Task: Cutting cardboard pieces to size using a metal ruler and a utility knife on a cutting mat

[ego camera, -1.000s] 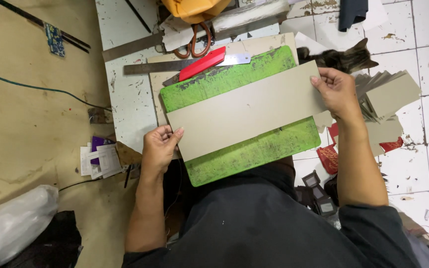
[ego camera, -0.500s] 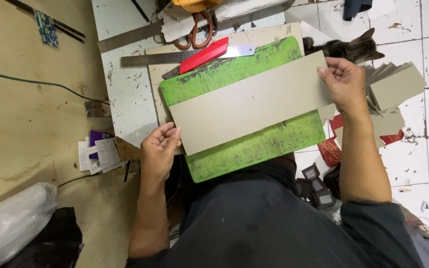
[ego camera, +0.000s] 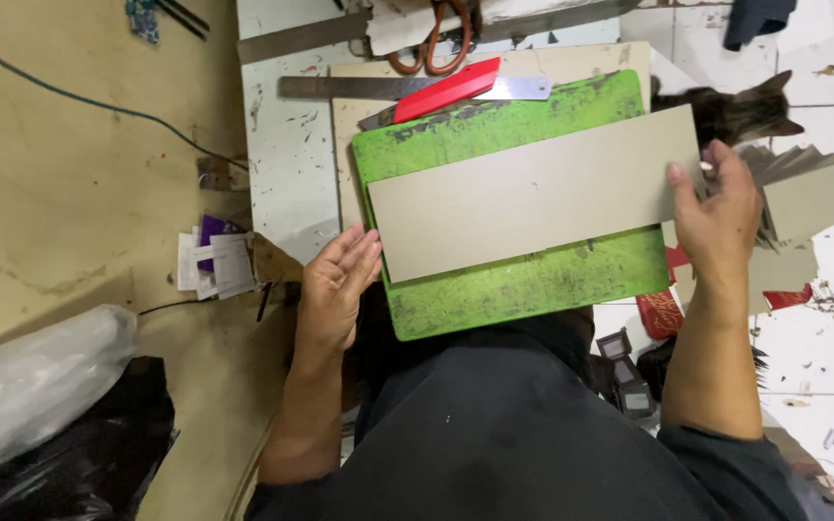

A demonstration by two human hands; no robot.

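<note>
A long grey cardboard strip (ego camera: 533,193) lies across a worn green cutting mat (ego camera: 523,280) that rests over my lap. My left hand (ego camera: 340,285) touches the strip's left end with flat fingers. My right hand (ego camera: 721,207) grips the strip's right end between thumb and fingers. A red-handled utility knife (ego camera: 446,92) lies on a steel ruler (ego camera: 388,87) just beyond the mat's far edge.
Orange-handled scissors (ego camera: 436,43) lie at the top. A stack of grey card pieces (ego camera: 818,193) sits right of my hand, with a cat (ego camera: 736,111) beside it. Small paper cards (ego camera: 209,260) lie on the left. A plastic bag (ego camera: 31,386) is at lower left.
The view has shifted, so mat and strip now sit lower and more level in frame. Both hands stay on the strip's ends.
</note>
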